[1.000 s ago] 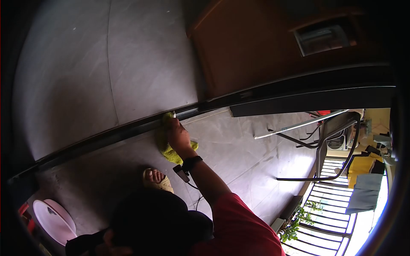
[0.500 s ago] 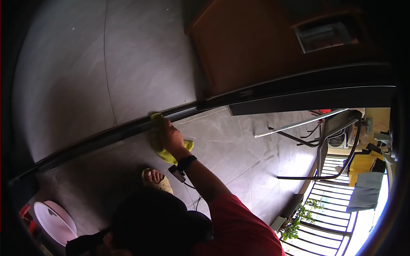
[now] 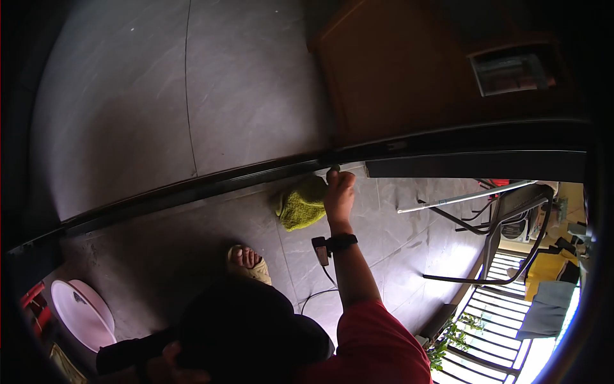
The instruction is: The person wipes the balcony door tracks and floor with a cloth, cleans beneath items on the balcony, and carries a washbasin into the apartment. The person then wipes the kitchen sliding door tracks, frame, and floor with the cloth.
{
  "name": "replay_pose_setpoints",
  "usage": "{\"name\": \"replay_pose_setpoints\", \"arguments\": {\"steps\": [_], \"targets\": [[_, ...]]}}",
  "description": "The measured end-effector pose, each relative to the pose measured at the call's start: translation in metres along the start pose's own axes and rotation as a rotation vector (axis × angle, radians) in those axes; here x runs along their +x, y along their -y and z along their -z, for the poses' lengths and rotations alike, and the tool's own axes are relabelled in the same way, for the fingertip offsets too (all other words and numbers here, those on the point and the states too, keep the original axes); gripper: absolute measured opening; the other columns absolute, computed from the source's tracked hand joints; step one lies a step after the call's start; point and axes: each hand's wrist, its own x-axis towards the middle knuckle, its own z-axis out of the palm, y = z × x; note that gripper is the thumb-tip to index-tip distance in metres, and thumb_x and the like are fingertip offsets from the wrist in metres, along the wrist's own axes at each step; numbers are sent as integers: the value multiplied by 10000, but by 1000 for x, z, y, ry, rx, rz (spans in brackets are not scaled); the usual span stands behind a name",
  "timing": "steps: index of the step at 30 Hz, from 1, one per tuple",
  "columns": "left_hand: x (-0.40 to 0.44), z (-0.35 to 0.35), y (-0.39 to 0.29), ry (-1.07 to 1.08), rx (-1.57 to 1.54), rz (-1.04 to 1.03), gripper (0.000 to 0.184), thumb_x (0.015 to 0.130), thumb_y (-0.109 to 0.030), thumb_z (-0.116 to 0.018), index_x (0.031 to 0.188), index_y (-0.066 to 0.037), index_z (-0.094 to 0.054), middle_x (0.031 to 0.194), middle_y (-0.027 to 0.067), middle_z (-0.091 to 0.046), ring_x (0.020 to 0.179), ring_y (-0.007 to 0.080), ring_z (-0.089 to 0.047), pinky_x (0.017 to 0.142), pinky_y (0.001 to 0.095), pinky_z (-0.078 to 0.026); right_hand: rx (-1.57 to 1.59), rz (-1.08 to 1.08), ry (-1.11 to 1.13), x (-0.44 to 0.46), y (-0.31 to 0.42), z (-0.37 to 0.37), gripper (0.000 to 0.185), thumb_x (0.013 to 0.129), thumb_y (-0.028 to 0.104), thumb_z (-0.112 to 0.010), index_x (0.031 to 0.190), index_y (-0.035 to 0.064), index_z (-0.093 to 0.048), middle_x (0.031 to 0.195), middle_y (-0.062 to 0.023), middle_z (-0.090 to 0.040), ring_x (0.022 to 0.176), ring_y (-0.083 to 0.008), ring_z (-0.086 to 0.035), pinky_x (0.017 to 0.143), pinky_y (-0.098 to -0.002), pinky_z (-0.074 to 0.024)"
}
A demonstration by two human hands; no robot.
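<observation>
My right hand (image 3: 339, 191), with a black band and a small device at the wrist, is closed round one end of a yellow-green cloth (image 3: 302, 203). The rest of the cloth spreads to the left over the grey floor tiles. Fist and cloth end are at the edge of a dark floor track (image 3: 256, 171). At the bottom left, in deep shadow, part of my left hand (image 3: 182, 366) shows beside a dark shape; its fingers are too dim to read. A sandalled foot (image 3: 248, 261) stands on the tiles below the track.
A pink basin (image 3: 83, 315) stands at the lower left, near a red object (image 3: 35, 308). Brown furniture (image 3: 396, 70) lies beyond the track. On the right are a metal-framed chair (image 3: 511, 224), a pale pole (image 3: 467, 196), a plant (image 3: 455, 339) and a barred railing (image 3: 492, 307).
My right hand has moved right along the track, first sliding slightly left, and the cloth now trails to its left. The view has shifted a little.
</observation>
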Motion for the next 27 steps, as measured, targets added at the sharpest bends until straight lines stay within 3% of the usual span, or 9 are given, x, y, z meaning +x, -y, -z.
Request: {"name": "replay_pose_setpoints", "arguments": {"steps": [3,5,7,8,13,17,19,21,27], "targets": [[2,-1,1,2,6,-30,456,853,-446,-576,1283,-429,-427,1447,-55,-276,1363,290,-200,1028,615,-280,-142,29,337,6,-20,-51,320,918,284,-503,1144,73,-423,1067,-248,-597,989,-432,-583,798,-515,-483],[3,-2,0,3,10,-30,456,856,-448,-572,1288,-428,-426,1449,-52,-276,1365,292,-201,1028,616,-279,-316,108,179,0,-12,-74,387,906,281,-514,1194,36,-430,1111,-243,-569,1045,-418,-558,888,-486,-463],[3,-4,-2,-30,20,9,459,860,-449,-568,1295,-429,-423,1453,-46,-279,1367,302,-213,1025,617,-286,-216,-135,297,-6,5,-79,411,873,238,-527,1215,29,-439,1174,-218,-526,1108,-387,-528,927,-457,-452],[3,-6,-1,-34,17,1,459,860,-449,-568,1295,-429,-423,1453,-46,-279,1367,302,-213,1025,617,-286,-417,185,348,-14,-6,-96,391,848,193,-532,1193,22,-463,1137,-198,-538,1064,-372,-550,905,-448,-469],[3,-7,1,-45,2,5,470,862,-440,-574,1305,-412,-421,1457,-42,-286,1368,315,-231,1012,618,-304,-517,463,493,-96,86,-115,302,832,159,-538,1094,12,-509,1070,-214,-536,942,-325,-611,745,-410,-544],[2,-5,0,-18,6,-13,473,857,-429,-584,1301,-415,-423,1462,-43,-280,1364,317,-234,1010,623,-302,-201,741,570,-150,110,-152,237,840,135,-512,1052,34,-533,1048,-178,-575,936,-300,-620,710,-384,-551],[2,-2,0,-18,-5,-2,474,854,-426,-588,1298,-419,-424,1463,-44,-278,1363,318,-235,1009,624,-302,131,728,501,-142,125,-140,201,859,134,-508,1028,28,-534,972,-181,-604,911,-327,-622,742,-399,-530],[2,-2,-3,-31,-11,24,474,851,-424,-593,1295,-423,-426,1464,-45,-276,1362,319,-235,1008,624,-302,483,367,501,-109,128,-99,214,904,119,-509,1081,17,-574,965,-238,-627,930,-406,-607,793,-445,-498],[-2,-2,-2,-42,-19,34,484,847,-426,-600,1298,-419,-426,1464,-48,-277,1362,314,-233,1007,624,-302,398,8,86,-7,69,-32,257,904,140,-501,1099,-4,-586,1002,-246,-638,940,-414,-616,824,-454,-491]]}}
